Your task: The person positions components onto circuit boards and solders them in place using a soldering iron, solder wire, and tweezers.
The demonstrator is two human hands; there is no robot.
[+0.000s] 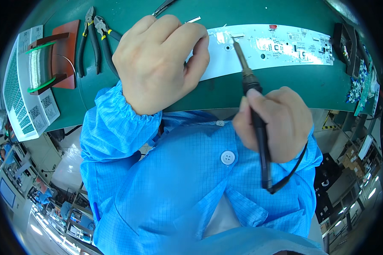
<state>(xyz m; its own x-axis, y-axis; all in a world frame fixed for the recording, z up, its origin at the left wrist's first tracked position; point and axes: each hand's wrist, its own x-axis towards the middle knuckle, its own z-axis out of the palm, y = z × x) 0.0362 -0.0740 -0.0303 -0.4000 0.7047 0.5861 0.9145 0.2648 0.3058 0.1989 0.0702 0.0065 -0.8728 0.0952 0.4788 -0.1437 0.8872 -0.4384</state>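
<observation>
My right hand point(281, 121) is wrapped round a soldering iron point(259, 127) with a black handle and a cord trailing from its lower end. Its metal tip meets or hovers just over a long white circuit board point(225, 61), beside a small pale part near the board's upper edge. Over the board's left end is my left hand point(161, 59), fingers curled and pressed together. Whatever those fingertips hold is hidden behind the hand. A small white strip point(193, 20) shows just beyond the knuckles.
Left of my left hand lie two pairs of black-handled cutting pliers point(90, 42). A spool of solder wire point(40, 68) sits on a stand further left, its thin wire running toward my sleeve. Tweezers point(164, 6) lie at the far edge; a black holder point(347, 49) stands right.
</observation>
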